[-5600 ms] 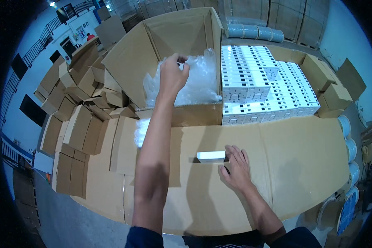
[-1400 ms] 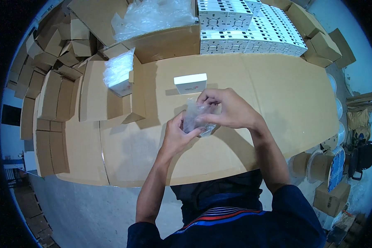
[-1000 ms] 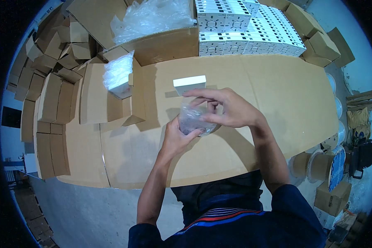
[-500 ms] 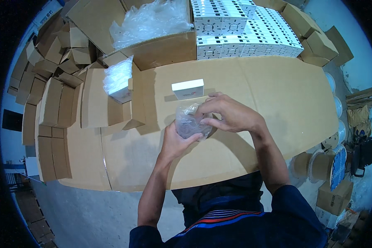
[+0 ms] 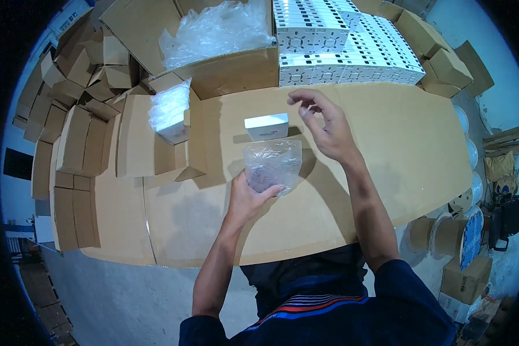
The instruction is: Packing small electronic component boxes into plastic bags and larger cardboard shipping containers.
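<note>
My left hand grips a clear bubble-wrap bag by its lower left side, thumb across the front. The bag stands spread out above the cardboard-covered table. My right hand is raised to the right of a small white box, its fingers apart and bent, with nothing in them. That white box stands on the table just beyond the bag. Neither hand touches it.
An opened carton at the left holds bubble-wrapped white boxes. Behind, a large carton is filled with clear plastic bags. Rows of stacked white boxes stand at the back right. Empty cartons pile up at far left.
My right hand has let go of the bag and moved up and right, beside the white box. The bag now stands more open in my left hand, which has stayed about where it was.
</note>
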Demonstrator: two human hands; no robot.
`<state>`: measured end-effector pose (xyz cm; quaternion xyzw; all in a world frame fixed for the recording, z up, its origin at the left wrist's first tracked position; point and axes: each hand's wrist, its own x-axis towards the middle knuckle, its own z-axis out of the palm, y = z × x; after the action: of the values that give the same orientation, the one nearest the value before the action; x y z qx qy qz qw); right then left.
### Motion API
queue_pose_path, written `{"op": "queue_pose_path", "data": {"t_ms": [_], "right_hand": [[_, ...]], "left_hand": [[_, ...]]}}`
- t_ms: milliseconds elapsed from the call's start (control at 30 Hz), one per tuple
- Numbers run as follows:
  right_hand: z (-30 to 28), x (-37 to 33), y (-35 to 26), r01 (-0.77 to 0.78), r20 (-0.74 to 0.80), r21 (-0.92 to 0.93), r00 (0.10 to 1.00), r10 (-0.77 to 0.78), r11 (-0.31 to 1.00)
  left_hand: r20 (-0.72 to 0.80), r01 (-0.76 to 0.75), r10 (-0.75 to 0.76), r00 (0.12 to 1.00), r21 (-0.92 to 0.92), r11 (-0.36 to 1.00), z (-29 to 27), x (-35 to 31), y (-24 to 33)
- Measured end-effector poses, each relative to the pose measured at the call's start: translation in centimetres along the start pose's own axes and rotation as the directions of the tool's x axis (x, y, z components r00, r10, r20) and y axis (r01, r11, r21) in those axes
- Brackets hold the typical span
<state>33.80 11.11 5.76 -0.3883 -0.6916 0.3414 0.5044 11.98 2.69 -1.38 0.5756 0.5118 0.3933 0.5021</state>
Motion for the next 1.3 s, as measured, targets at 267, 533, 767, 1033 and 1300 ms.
{"op": "queue_pose_path", "data": {"t_ms": [267,533,767,1033,1300], "right_hand": [[1.8,-0.8,2.9,-0.081,0.12,-0.124,0.988,0.096,0.989],[1.0,-0.8,5.2,-0.123,-0.089,0.112,0.987,0.133,0.986],[1.1,-2.6,3.3,-0.113,-0.196,0.584,0.941,0.275,0.804],[0.4,-3.5,4.3,-0.177,-0.022,0.677,0.965,0.26,0.715],[0.3,-3.0,4.7,-0.148,0.042,0.623,0.987,0.157,0.768]], "left_hand": [[-0.023,-0.025,0.024,0.999,-0.055,0.998,-0.2,-0.2,0.7],[-0.023,0.013,-0.015,1.0,-0.067,0.998,-0.4,0.1,0.7],[-0.006,0.028,-0.028,1.0,-0.042,0.999,-0.7,0.0,0.9],[-0.047,0.02,-0.023,0.999,-0.062,0.998,-0.2,-0.1,1.3],[-0.04,-0.004,0.004,0.999,0.006,1.0,-0.6,0.0,1.3]]}}
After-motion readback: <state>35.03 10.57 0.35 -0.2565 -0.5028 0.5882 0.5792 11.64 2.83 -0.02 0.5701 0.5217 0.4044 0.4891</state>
